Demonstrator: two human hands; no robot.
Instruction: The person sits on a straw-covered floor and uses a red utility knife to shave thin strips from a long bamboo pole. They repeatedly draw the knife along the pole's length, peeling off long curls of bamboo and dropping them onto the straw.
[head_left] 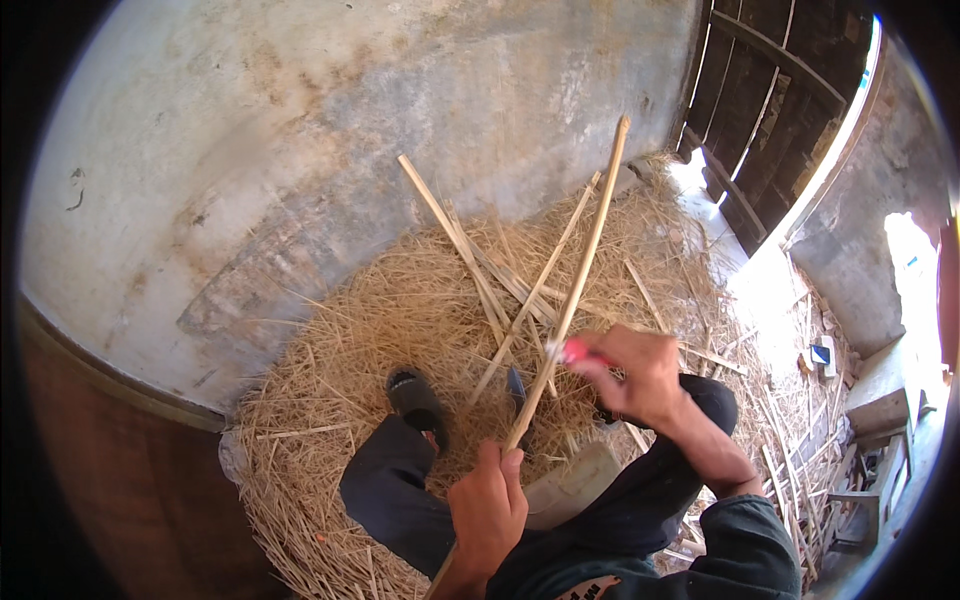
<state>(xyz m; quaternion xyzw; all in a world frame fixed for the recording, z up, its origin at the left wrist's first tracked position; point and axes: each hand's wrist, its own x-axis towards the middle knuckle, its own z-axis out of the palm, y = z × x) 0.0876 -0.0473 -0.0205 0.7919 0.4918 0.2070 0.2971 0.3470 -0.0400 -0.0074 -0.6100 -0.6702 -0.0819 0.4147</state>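
Closing round the lower length of a long pale stick point(582, 275), the left hand point(490, 505) is clamped firmly, with the stick's tail seen past the wrist. Right hand point(640, 375): clamped on a red tool point(575, 350), its blurred tip held at or just beside the stick's middle; whether contact is made cannot be told. Stick: slanted up and away toward the wall point(300, 120), slender, faintly bowed, slightly knobbed at the far end. Judged light, stiff, a little springy, not fragile, perhaps slick where smooth; best gripped near the lower end, the long far end being liable to swing. Beyond: split strips point(545, 265), straight, woody, crossed in a loose heap; a dark blade point(516, 385), narrow, laid just left of the stick; a dark slipper point(415, 400), round-toed, worn; a pale block point(580, 485), smooth-faced, set between dark-trousered legs point(395, 490). Spread below: straw-like litter point(340, 340), dry, fine, tangled. Outermost: the wall, plastered, grey to cream, stained brown; a door point(760, 110) of dark planks, light being admitted through its gaps.
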